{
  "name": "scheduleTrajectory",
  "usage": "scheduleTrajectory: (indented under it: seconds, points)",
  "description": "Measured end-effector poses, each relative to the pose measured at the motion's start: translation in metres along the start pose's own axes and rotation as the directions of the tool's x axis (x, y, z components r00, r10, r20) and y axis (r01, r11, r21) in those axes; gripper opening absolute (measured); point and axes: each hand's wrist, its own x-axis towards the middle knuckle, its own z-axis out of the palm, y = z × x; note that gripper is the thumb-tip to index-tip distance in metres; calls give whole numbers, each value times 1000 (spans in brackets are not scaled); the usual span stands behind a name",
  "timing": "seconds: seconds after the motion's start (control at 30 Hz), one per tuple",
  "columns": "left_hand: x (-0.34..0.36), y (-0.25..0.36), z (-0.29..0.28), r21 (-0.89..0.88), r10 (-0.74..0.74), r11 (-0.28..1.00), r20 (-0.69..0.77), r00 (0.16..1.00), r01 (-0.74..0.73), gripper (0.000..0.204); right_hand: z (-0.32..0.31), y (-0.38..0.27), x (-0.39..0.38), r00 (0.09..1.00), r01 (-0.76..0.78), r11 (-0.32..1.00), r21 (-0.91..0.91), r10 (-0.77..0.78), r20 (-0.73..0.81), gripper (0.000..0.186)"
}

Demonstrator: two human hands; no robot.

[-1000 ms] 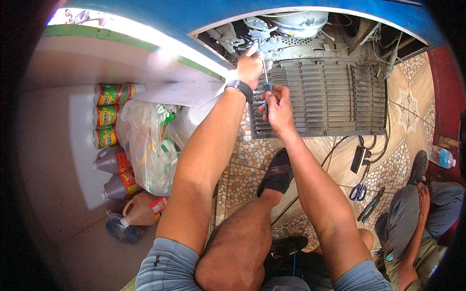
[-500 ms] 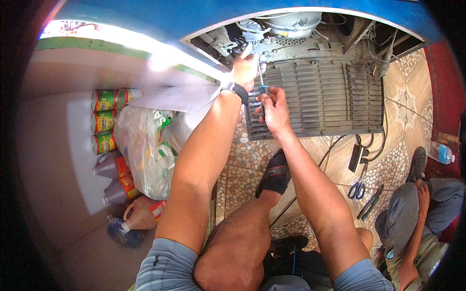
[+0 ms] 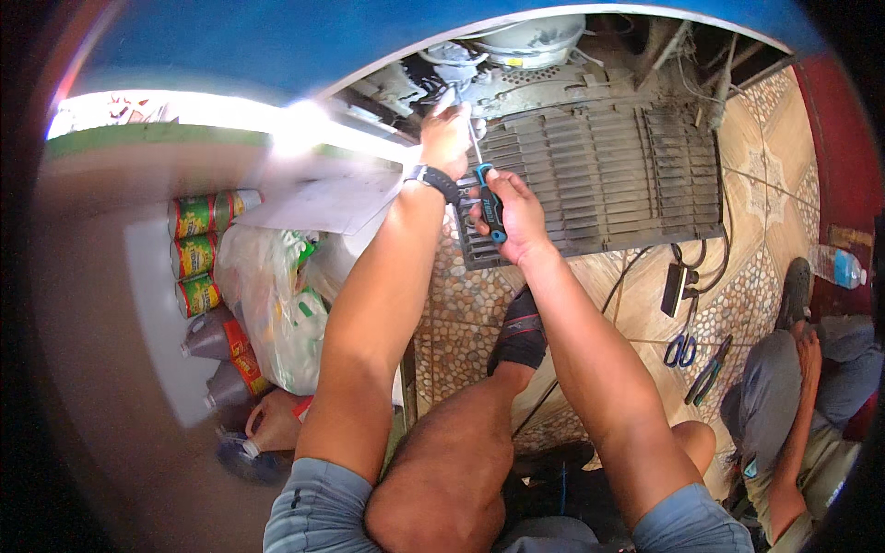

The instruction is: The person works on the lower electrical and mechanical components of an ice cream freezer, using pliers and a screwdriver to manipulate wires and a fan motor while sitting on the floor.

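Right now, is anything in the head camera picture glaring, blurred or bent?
In the head view, glare burns out the strip above the green ledge; the head view's cans at left look slightly smeared, the screwdriver in the right hand clearer; the head view's fisheye visibly bows the blue cabinet.

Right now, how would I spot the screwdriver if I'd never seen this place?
Find the blue casing at the top, then the dark slatted grille below its opening. Over the grille's left end, the right hand grips the screwdriver, its shaft pointing up toward the left hand. A blue-and-black handle and slim metal shaft set it apart from the dull grille behind.
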Motion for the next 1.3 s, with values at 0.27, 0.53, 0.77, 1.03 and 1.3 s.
scheduleTrajectory:
  seconds: [0.27,0.53,0.77,1.03,1.3]
  points:
    - [-22,-8,-1,146,-58,987,-98,993,72,17,-14,0,12,963,-200,951,235,146,227,26]
    - [-19,3,-5,240,-29,970,-55,998,42,12,7,25,14,980,137,967,-216,-164,-111,27]
    - [-19,2,8,261,-32,964,-79,996,51,14,-16,30,0,990,14,994,108,-29,140,28]
    - [-15,1,2,233,-44,971,-56,997,56,14,-10,27,-4,995,-96,935,342,101,4,25]
    - [-12,-1,5,148,-55,987,-69,996,65,15,5,42,-3,912,221,865,-450,-346,-218,20]
